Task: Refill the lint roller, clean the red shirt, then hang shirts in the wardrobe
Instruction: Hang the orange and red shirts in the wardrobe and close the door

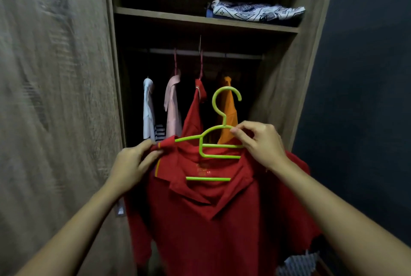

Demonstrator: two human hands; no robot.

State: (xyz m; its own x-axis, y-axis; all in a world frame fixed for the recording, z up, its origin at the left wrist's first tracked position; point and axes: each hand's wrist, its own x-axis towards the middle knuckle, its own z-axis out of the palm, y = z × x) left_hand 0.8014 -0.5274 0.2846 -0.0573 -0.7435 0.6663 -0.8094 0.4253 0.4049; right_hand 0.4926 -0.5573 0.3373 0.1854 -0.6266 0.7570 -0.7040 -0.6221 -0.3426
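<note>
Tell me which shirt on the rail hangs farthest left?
The white shirt: the pink shirt, hanging red shirt and orange shirt all hang to its right.

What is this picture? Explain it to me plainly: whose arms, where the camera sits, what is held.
There is no machine here, only a person's two bare hands. The camera is worn on the person's head and looks forward and down. The left hand pinches the red shirt at one shoulder. The right hand pinches the green hanger, whose other end is tucked under the shirt's cloth. Ahead stands an open wardrobe. Hanging shirts fill its rail, and a folded patterned cloth lies on the shelf above.
</note>
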